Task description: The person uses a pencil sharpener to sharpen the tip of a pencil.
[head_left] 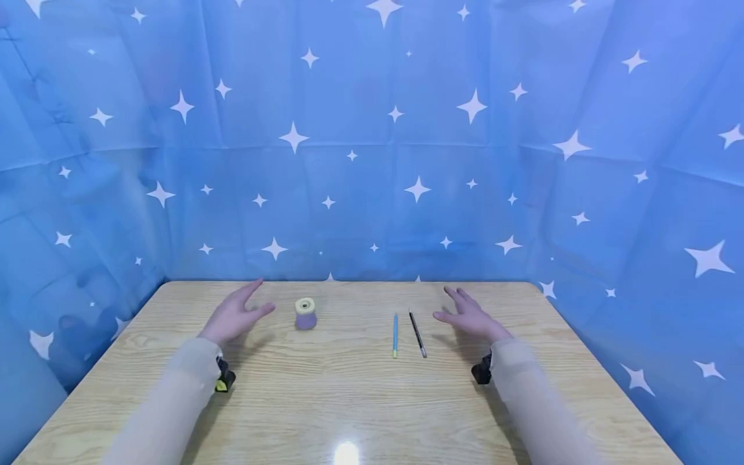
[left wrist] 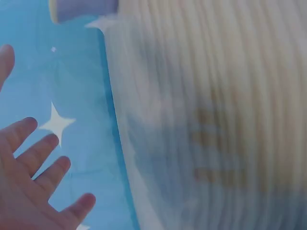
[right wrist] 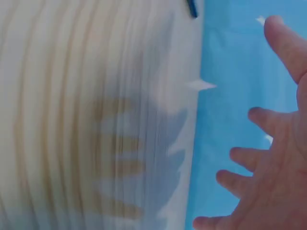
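My left hand hovers over the left side of the table, fingers spread and holding nothing. Just right of its thumb stands a small purple container with a cream top and a dark hole in it; its purple side shows at the top of the left wrist view. On the right, my right hand is also spread above the table with no object in it. Left of that hand lie a light blue pencil with a yellow-green end and a slim black pencil, side by side.
The light wood-grain table has rounded far corners and a bright glare spot near its front. A blue curtain with white stars hangs behind it and along both sides. Each wrist wears a dark camera mount.
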Demonstrator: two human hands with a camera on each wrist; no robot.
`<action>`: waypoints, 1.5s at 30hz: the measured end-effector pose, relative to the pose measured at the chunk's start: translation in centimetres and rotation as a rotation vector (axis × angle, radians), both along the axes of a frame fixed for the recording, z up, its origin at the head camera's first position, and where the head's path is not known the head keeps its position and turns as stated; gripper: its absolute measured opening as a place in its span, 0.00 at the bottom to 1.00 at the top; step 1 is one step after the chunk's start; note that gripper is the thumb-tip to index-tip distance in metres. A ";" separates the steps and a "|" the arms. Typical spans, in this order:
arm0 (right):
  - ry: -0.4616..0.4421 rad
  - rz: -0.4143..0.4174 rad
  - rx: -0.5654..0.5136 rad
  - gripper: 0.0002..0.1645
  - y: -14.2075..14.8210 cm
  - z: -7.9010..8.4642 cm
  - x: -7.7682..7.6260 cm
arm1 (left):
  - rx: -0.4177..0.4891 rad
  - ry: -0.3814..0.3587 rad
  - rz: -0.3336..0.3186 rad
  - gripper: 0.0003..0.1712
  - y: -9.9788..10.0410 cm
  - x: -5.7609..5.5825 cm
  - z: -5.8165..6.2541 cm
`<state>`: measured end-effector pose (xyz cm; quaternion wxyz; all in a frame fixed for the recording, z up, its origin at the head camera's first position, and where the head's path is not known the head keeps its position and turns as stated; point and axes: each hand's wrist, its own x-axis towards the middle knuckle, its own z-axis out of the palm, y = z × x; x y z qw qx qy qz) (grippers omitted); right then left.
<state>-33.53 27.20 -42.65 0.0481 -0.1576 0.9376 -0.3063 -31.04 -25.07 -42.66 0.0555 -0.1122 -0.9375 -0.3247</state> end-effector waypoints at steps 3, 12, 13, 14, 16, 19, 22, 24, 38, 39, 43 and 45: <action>-0.046 0.017 -0.102 0.53 -0.6 -0.3 0.1 | 0.109 -0.041 0.004 0.50 1.2 0.3 -0.4; -0.208 -0.019 -0.252 0.47 -2.2 -1.0 0.8 | 0.455 -0.145 -0.017 0.48 4.6 0.1 -2.2; -0.212 -0.013 -0.254 0.46 -2.5 -1.1 0.7 | 0.504 -0.155 -0.008 0.48 4.8 0.1 -2.4; -0.216 -0.009 -0.260 0.45 -2.8 -1.2 0.7 | 0.545 -0.159 -0.003 0.47 4.9 0.0 -2.5; -0.219 0.003 -0.262 0.43 -3.3 -1.3 0.6 | 0.620 -0.174 0.005 0.46 5.3 -0.1 -2.9; -0.204 -0.007 -0.255 0.41 -3.5 -1.6 0.5 | 0.677 -0.181 0.004 0.46 6.1 -0.4 -3.5; -0.217 -0.041 -0.276 0.40 -3.5 -2.0 0.6 | 0.698 -0.192 0.013 0.47 6.8 -0.6 -4.1; -0.221 -0.049 -0.283 0.40 -3.4 -2.2 0.8 | 0.706 -0.196 0.025 0.47 7.0 -0.7 -4.4; -0.117 -0.113 -0.217 0.37 -4.1 -3.3 1.1 | 0.647 -0.143 0.048 0.44 8.0 0.0 -4.9; -0.104 -0.118 -0.202 0.38 -4.2 -3.4 1.0 | 0.636 -0.138 0.054 0.43 8.2 -0.1 -4.9; -0.072 -0.120 -0.144 0.39 -4.4 -3.3 1.2 | 0.601 -0.124 0.085 0.39 8.7 0.0 -4.9; -0.062 -0.108 -0.109 0.40 -4.4 -3.3 1.4 | 0.594 -0.124 0.094 0.38 8.8 -0.1 -5.0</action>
